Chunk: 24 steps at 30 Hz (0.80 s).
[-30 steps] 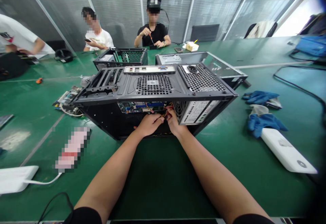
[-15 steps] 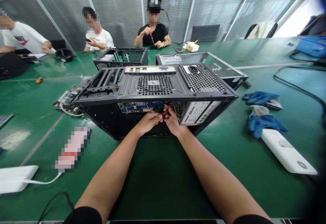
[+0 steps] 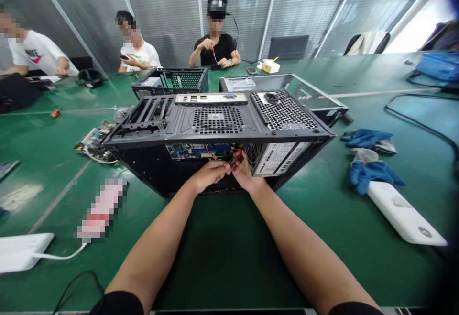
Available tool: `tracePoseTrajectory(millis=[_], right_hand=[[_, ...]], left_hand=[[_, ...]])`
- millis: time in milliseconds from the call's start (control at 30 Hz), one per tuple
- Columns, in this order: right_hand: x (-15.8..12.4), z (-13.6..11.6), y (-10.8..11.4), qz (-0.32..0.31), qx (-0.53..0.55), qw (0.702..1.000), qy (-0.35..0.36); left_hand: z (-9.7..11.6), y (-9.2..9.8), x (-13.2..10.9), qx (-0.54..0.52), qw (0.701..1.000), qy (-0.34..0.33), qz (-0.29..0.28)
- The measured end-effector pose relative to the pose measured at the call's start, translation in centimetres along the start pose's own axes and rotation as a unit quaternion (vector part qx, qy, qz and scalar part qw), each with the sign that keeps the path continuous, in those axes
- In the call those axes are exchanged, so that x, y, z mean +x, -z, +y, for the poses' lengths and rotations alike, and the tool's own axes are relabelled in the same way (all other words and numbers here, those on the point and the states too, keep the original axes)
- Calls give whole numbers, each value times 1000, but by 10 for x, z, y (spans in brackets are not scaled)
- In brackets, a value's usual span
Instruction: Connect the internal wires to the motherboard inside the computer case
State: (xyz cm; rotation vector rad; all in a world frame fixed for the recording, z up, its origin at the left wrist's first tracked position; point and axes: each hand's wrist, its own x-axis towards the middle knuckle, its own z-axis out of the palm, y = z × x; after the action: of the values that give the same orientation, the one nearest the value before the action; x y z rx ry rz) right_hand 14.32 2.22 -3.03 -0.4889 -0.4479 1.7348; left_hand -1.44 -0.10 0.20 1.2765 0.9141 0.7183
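Observation:
A black computer case (image 3: 172, 133) lies in front of me with its open side toward me. Inside it I see part of a motherboard (image 3: 190, 151) and, at the right, a power supply (image 3: 283, 158) with a white label and a fan grille. My left hand (image 3: 211, 172) is closed, thumb and fingers pinching thin red and yellow cables (image 3: 235, 158). Close against it, my right hand (image 3: 244, 171) is closed on the same cables beside the fan grille. The cable ends are partly hidden by my fingers.
Behind the case stand another black case (image 3: 172, 80) and an open metal one (image 3: 315, 92). A loose circuit board (image 3: 96, 142) lies at left. Blue gloves (image 3: 375, 174) and a white power bank (image 3: 405, 212) lie at right. Several people sit across the table, one holding a screwdriver (image 3: 214, 53).
My fingers have shifted slightly on the cables, and more of the red wires shows above my right hand. The person at far left has moved a little. The case stays put.

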Motion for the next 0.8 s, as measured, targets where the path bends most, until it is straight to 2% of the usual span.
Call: tracePoseTrajectory(millis=[200, 367, 533, 800], right_hand=[[1, 2, 6, -20, 39, 999, 10], [0, 0, 5, -40, 62, 997, 9], [0, -2, 5, -65, 51, 997, 1], [-1, -1, 4, -44, 57, 997, -1]], left_hand=[[1, 1, -1, -51, 999, 6, -13], [2, -1, -2, -126, 991, 36, -25], [5, -6, -4, -181, 981, 55, -33], [4, -3, -3, -230, 970, 64, -51]])
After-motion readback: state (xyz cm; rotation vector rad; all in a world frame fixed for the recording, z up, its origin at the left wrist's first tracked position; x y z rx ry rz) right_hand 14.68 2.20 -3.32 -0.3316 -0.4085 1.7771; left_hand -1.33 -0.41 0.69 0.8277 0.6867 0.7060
